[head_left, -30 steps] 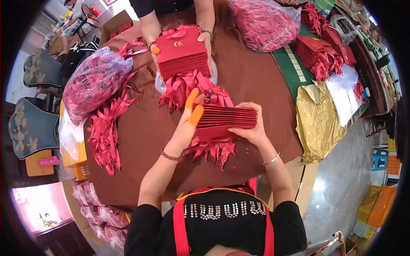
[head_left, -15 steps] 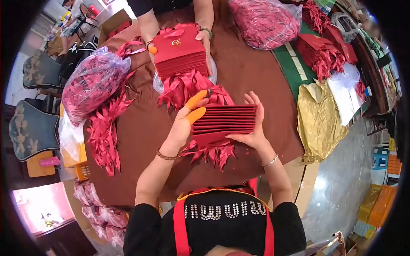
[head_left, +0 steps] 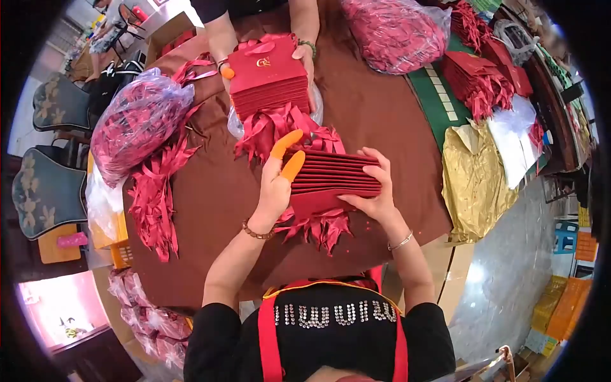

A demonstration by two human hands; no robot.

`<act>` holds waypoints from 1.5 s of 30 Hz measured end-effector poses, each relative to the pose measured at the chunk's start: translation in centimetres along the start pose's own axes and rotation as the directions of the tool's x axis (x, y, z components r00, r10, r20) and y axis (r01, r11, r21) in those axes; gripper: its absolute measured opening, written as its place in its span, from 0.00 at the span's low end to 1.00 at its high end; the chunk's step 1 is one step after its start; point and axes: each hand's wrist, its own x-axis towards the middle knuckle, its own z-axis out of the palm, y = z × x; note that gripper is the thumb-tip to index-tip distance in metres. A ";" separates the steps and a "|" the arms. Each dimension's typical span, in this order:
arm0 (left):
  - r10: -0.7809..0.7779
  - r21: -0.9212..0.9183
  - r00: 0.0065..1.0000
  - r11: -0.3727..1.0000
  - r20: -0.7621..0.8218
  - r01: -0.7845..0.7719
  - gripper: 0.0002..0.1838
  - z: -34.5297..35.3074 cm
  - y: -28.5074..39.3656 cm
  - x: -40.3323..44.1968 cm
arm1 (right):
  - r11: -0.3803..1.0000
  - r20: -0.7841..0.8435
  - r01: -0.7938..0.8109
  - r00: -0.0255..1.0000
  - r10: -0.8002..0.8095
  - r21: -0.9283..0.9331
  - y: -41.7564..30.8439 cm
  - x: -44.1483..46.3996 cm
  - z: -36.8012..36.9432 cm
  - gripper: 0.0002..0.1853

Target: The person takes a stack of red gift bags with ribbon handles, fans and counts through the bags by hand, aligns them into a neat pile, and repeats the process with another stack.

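Note:
A stack of flat red gift bags (head_left: 331,181) with ribbon handles is held level above the table, its layered edges facing up toward me. My right hand (head_left: 375,188) grips the right end, thumb in front and fingers over the far edge. At the left end is my left hand (head_left: 277,184), with orange finger covers on thumb and index finger. Its thumb lies against the stack's edge, the index finger is raised, and the other fingers are partly hidden. Red ribbons (head_left: 321,229) hang below the stack. Beyond it, a co-worker's hands (head_left: 304,57) hold another red bag stack (head_left: 267,79).
A brown cloth (head_left: 388,121) covers the table. Clear plastic sacks of red bags stand at left (head_left: 137,121) and back right (head_left: 398,32). More red bags (head_left: 477,83) lie at right beside gold wrapping (head_left: 477,181). Chairs (head_left: 51,191) stand to the left.
My right fingers have curled over the stack's far edge, and the stack has tilted slightly. My left hand has shifted a little left, with its index finger lifted more upright. The co-worker's hands are nearly still.

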 end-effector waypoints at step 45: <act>0.171 0.258 0.942 0.934 0.288 -0.248 0.52 -2.2 -2.0 0.7 | 0.920 -0.090 -0.363 0.921 0.378 0.149 -0.1 0.6 0.8 0.33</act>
